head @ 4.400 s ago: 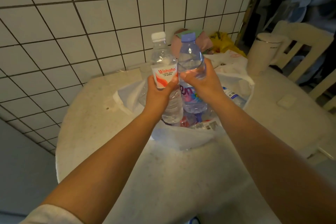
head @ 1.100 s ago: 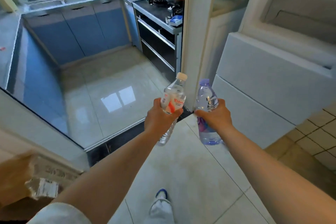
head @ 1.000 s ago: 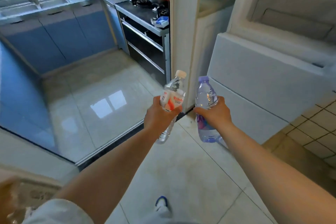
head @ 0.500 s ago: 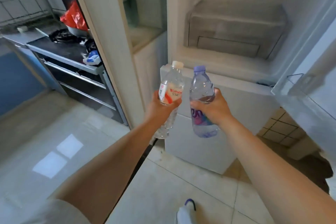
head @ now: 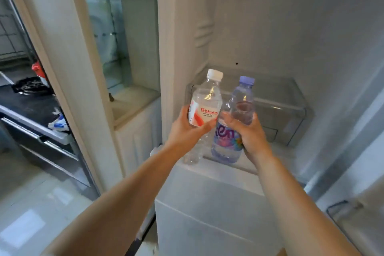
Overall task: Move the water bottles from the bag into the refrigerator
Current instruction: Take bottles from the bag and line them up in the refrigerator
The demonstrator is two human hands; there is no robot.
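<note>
Gripping a clear water bottle (head: 204,108) with a white cap and a white label printed in red, the left hand (head: 187,129) curls its fingers around the label band, thumb across the front. This bottle leans a little to the left, and its ribbed lower body shows below the palm. The right hand (head: 248,134) wraps around a second bottle (head: 232,131), a pale violet one with a lilac cap and a colourful label bearing large purple letters; it stands nearly upright. Both bottles are held side by side, touching near their shoulders, in the air at the front edge of the open refrigerator (head: 270,27) compartment, just above its white floor ledge. Behind them, against the back wall, sits a transparent drawer (head: 291,110) with a clear lid. Below the ledge is the closed white front of the lower compartment (head: 207,224). At far left, a black stovetop (head: 29,89) is visible past a white door frame (head: 68,68).
</note>
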